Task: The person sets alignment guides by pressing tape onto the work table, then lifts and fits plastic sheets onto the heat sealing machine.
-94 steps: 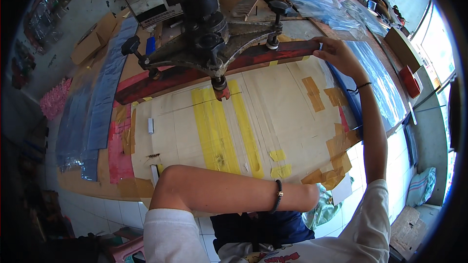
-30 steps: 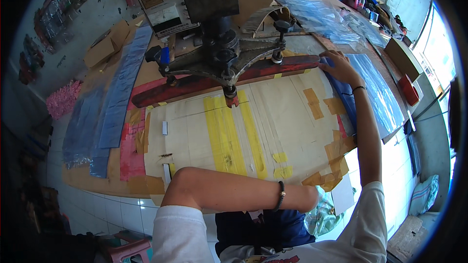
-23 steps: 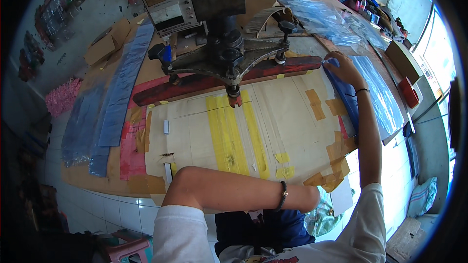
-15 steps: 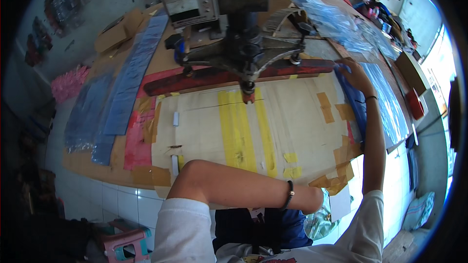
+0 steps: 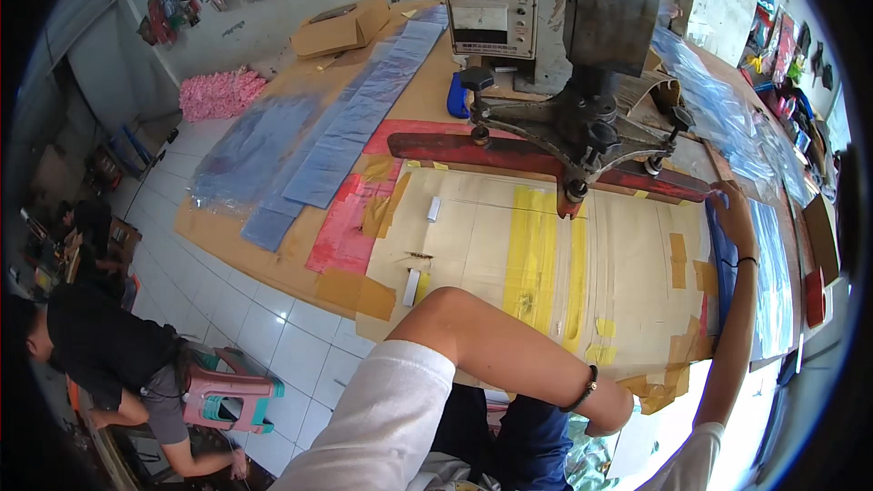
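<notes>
My right hand (image 5: 735,220) is at the far right, beside the end of a long red bar (image 5: 473,153). Its fingers are bent over the far corner of a blue plastic sheet (image 5: 724,259) and appear to pinch it. My left forearm crosses in front of me, and my left hand (image 5: 611,411) hangs past the near table edge with its fingers hidden. Under the bar lies a cream board (image 5: 464,259) with yellow and brown tape strips. A dark press head with arms (image 5: 596,118) carries the bar above it.
Behind the press head stands a control box (image 5: 491,0). Flat blue plastic sheets (image 5: 350,118) lie on the left, near an open cardboard box (image 5: 341,27). More clear blue plastic (image 5: 718,118) covers the back right. A seated person (image 5: 100,355) and a pink stool (image 5: 232,400) are at lower left.
My view has swung left, so the table and press appear farther right and the seated person now shows. My right hand stays at the blue sheet; my left arm remains across the front.
</notes>
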A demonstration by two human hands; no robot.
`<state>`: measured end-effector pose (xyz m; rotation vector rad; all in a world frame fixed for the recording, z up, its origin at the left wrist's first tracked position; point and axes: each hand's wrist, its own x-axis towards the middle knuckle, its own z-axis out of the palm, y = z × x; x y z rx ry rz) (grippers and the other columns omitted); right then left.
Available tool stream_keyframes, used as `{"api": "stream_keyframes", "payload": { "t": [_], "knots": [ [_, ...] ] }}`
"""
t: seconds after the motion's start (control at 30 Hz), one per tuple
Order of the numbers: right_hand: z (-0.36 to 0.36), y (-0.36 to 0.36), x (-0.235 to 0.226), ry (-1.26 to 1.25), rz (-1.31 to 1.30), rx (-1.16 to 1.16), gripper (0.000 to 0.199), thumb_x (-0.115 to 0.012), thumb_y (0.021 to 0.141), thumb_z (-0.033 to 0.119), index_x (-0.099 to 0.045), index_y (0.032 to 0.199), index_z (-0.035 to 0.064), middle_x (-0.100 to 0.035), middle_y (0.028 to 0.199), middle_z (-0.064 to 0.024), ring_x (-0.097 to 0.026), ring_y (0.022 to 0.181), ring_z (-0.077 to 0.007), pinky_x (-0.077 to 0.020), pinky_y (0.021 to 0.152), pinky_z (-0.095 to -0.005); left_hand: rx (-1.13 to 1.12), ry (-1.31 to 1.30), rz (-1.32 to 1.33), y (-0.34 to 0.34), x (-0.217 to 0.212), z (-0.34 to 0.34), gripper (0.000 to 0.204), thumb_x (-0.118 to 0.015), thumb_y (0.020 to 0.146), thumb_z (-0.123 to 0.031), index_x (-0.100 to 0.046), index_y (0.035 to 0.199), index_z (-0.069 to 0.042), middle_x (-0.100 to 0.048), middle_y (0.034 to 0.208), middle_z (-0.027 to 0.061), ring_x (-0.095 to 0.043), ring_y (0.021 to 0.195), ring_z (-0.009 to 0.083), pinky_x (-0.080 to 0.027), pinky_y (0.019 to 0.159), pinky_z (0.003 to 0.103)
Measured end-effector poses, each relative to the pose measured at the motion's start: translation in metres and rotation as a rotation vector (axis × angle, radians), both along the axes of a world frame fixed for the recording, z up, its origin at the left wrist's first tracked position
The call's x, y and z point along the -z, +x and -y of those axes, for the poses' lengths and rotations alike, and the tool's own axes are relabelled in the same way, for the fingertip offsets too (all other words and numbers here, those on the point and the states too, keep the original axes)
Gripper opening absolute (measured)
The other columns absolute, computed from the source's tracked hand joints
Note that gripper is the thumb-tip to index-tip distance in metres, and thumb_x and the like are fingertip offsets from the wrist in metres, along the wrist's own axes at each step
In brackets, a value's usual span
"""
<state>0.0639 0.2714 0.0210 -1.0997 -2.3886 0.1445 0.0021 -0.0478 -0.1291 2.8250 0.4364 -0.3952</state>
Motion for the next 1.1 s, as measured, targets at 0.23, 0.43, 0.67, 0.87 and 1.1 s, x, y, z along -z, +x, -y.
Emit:
{"api": "stream_keyframes", "payload": {
  "t": [0.23, 0.43, 0.67, 0.87, 1.1],
  "knots": [
    [-0.015, 0.015, 0.005, 0.0, -0.046, -0.029, 0.019, -0.063, 0.092, 0.015, -0.068, 0.105, 0.0016, -0.068, 0.106, -0.0163, -0.064, 0.107, -0.0335, -0.0473, 0.094, -0.0398, 0.034, 0.031, -0.126, 0.001, -0.017, 0.001, 0.036, -0.082, 0.068, -0.035, -0.079, 0.096, -0.012, -0.075, 0.101, 0.0114, -0.07, 0.091, 0.0292, -0.056, 0.083, 0.038],
    [-0.016, 0.005, 0.004, 0.057, -0.03, -0.072, 0.015, -0.056, 0.095, 0.01, -0.06, 0.106, 0.0014, -0.067, 0.109, -0.0192, -0.062, 0.111, -0.0367, -0.047, 0.094, -0.0423, 0.047, 0.021, -0.042, 0.001, 0.012, 0.005, 0.023, -0.073, 0.071, -0.023, -0.079, 0.09, -0.012, -0.075, 0.093, 0.0098, -0.07, 0.085, 0.0268, -0.055, 0.076, 0.039],
    [-0.009, 0.021, -0.004, 0.105, -0.132, -0.002, 0.017, -0.055, 0.1, 0.015, -0.058, 0.109, 0.0018, -0.067, 0.109, -0.0176, -0.061, 0.111, -0.0368, -0.0466, 0.095, -0.043, 0.075, 0.084, -0.088, -0.009, -0.013, 0.014, 0.022, -0.072, 0.074, -0.018, -0.08, 0.093, -0.014, -0.076, 0.095, 0.007, -0.071, 0.088, 0.025, -0.055, 0.076, 0.038],
    [-0.004, 0.021, -0.008, 0.215, -0.221, 0.021, 0.014, -0.055, 0.101, 0.014, -0.058, 0.109, 0.003, -0.067, 0.108, -0.0147, -0.06, 0.11, -0.0347, -0.0455, 0.096, -0.0441, 0.089, 0.091, -0.063, -0.014, -0.018, 0.015, 0.024, -0.072, 0.075, -0.018, -0.08, 0.096, -0.014, -0.076, 0.099, 0.0071, -0.071, 0.091, 0.0251, -0.054, 0.079, 0.038],
    [-0.008, 0.024, -0.009, 0.276, -0.366, 0.086, 0.016, -0.055, 0.103, 0.016, -0.058, 0.112, 0.0029, -0.067, 0.107, -0.0137, -0.061, 0.109, -0.031, -0.0457, 0.097, -0.0419, 0.108, 0.089, -0.055, -0.017, -0.027, 0.013, 0.026, -0.071, 0.077, -0.018, -0.08, 0.1, -0.013, -0.076, 0.103, 0.0069, -0.071, 0.095, 0.0247, -0.053, 0.082, 0.038]
  ]
}}
